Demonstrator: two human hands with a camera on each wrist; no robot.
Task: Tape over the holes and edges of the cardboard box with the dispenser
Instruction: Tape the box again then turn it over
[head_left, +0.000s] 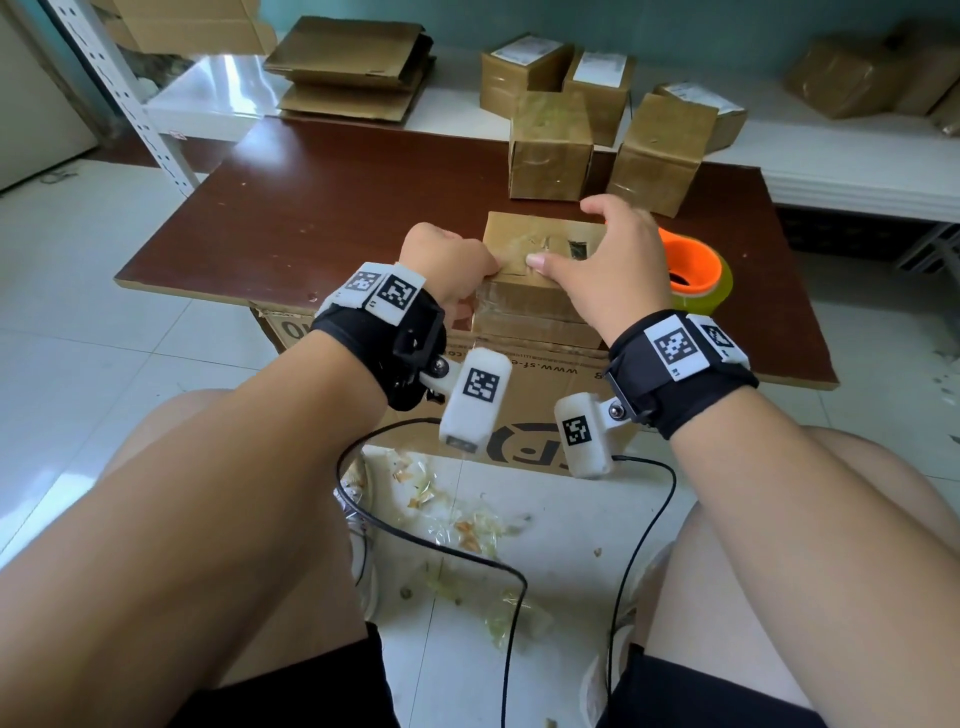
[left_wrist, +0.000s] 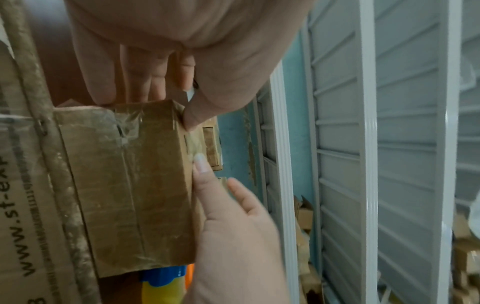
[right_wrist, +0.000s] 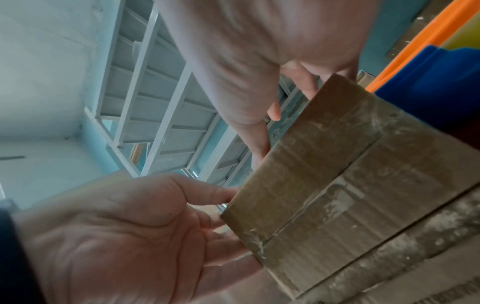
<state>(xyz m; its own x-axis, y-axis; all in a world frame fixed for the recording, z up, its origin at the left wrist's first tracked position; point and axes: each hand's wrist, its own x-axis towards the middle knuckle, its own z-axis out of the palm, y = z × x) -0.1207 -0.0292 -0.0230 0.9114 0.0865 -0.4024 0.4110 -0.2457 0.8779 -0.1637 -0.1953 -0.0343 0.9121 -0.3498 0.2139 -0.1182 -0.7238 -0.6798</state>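
Note:
A small cardboard box (head_left: 540, 291), wrapped in clear tape, stands at the near edge of the brown board (head_left: 337, 208). Its top has a dark hole (head_left: 576, 248). My left hand (head_left: 452, 265) grips the box's left side, thumb on the top edge and fingers down the side (left_wrist: 145, 82). My right hand (head_left: 618, 260) is spread over the top, its thumb pressing flat near the front edge and the fingers reaching toward the far side. The tape dispenser (head_left: 696, 270), orange core with yellowish tape, lies just right of the box, untouched. The box (right_wrist: 350, 174) fills the right wrist view.
Several taped boxes (head_left: 550, 145) stand at the back of the board, with flattened cardboard (head_left: 353, 67) behind on a white shelf. A large printed carton (head_left: 519, 374) sits under the board. Tape scraps (head_left: 457, 519) and cables lie on the floor between my knees.

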